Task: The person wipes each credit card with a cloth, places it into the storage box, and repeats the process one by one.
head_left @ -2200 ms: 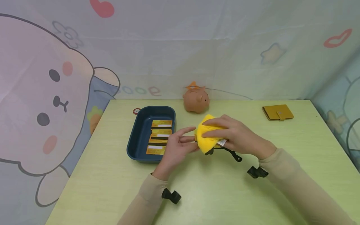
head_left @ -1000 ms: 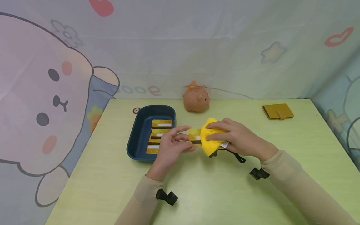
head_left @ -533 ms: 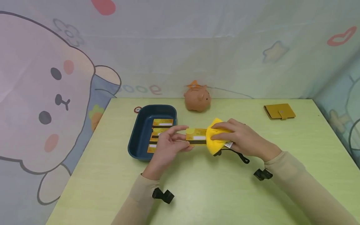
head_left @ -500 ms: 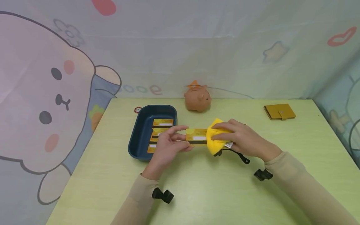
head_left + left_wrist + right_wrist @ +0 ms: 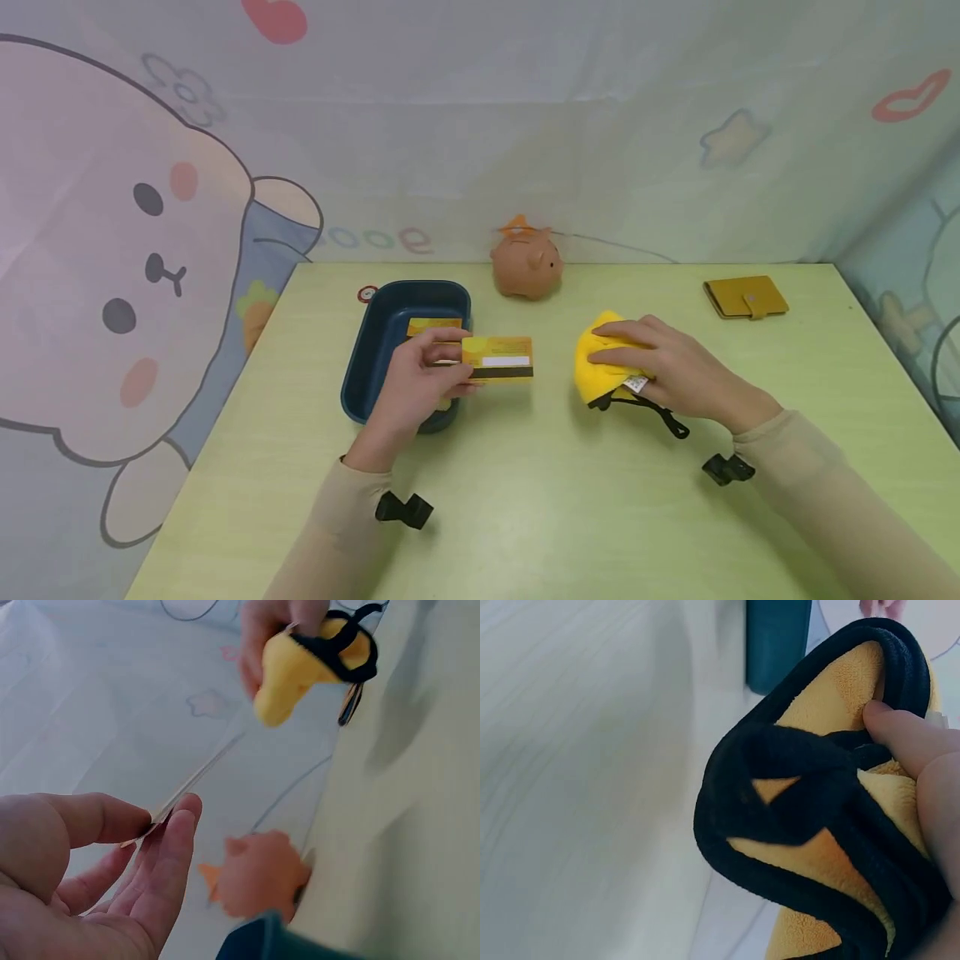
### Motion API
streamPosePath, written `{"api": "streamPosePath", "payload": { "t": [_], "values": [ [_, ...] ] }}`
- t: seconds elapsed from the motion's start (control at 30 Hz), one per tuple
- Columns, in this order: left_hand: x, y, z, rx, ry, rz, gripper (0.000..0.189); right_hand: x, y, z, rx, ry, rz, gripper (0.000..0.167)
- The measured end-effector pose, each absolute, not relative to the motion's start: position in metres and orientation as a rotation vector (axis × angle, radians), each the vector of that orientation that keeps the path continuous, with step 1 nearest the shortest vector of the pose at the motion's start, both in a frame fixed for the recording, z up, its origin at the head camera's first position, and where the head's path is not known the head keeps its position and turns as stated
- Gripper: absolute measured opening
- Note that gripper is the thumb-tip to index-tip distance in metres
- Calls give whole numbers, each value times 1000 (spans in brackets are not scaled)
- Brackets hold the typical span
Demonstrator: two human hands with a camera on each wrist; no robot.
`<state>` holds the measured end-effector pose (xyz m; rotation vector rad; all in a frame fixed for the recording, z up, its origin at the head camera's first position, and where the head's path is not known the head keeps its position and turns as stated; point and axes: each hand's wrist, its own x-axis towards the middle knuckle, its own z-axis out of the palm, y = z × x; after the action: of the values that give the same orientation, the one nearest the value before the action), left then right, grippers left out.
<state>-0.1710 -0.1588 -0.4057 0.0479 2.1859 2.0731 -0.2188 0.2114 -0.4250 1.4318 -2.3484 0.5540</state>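
In the head view my left hand (image 5: 412,379) pinches a yellow card (image 5: 497,360) by its left end, thumb in front. The card has a white strip and a dark stripe and is held above the table; the left wrist view shows its thin edge (image 5: 196,777). To the right, my right hand (image 5: 686,375) grips a bunched yellow cloth (image 5: 592,379) with black trim and a hanging loop, apart from the card. The right wrist view shows the thumb on the cloth (image 5: 832,690). Behind my left hand, more yellow cards (image 5: 435,324) lie in a dark blue tray (image 5: 362,362), partly hidden.
A piggy bank (image 5: 527,267) stands at the table's back edge, right of the tray. A mustard wallet (image 5: 746,297) lies at the back right. A small round red-and-white token (image 5: 367,293) sits by the tray's far left corner. A printed curtain hangs behind.
The card, at first mostly covered by the cloth, has slid out and is now free of it. My left hand has moved left with the card, my right hand right with the cloth.
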Motion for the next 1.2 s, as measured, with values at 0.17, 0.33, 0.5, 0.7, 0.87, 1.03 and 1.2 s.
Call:
{"api": "streamPosePath", "payload": {
  "t": [0.17, 0.33, 0.5, 0.7, 0.87, 1.03, 1.2],
  "values": [
    [-173, -184, -393, -10, 2313, 2086, 39, -216, 228, -428, 1385, -2367, 551, 66],
    [-177, -209, -389, -114, 2471, 2024, 38, -212, 240, -429, 1349, -2390, 538, 67],
    [-179, -227, -392, -179, 2628, 1793, 37, -211, 249, -430, 1317, -2421, 501, 65],
    [-180, -236, -397, -129, 2712, 1464, 34, -210, 260, -433, 1268, -2483, 482, 66],
    [-186, -236, -401, -86, 2719, 1253, 32, -207, 268, -436, 1199, -2573, 467, 62],
    [-191, -233, -406, -69, 2688, 1150, 37, -202, 273, -435, 1072, -2724, 448, 55],
    [-196, -230, -411, -45, 2715, 1000, 37, -199, 276, -436, 949, -2876, 413, 50]
  ]
}}
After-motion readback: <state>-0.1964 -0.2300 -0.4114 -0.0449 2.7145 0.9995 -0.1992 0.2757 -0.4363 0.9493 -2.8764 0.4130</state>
